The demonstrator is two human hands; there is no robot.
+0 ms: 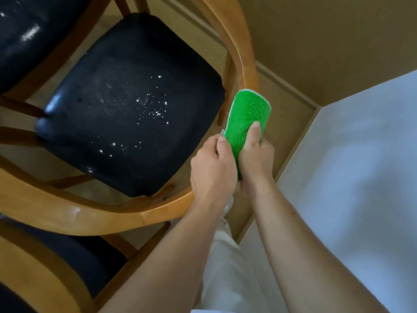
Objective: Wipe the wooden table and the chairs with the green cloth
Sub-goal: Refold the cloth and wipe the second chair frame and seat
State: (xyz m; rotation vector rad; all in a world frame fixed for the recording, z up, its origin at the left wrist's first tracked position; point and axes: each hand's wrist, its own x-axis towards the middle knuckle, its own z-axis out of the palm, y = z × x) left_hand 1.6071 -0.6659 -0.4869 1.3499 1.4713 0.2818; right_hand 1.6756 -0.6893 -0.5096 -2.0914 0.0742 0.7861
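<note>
Tan floor meets a white wall along a wooden baseboard.

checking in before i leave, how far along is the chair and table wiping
Nothing looks finished yet. The black seat of the nearest chair still carries white specks. In hand: the left hand and right hand both grip the green cloth, held up beside the chair's wooden back rail, apparently being folded or readied. Left: that seat, the neighbouring chairs, and the wooden table, which is not in view.
</note>
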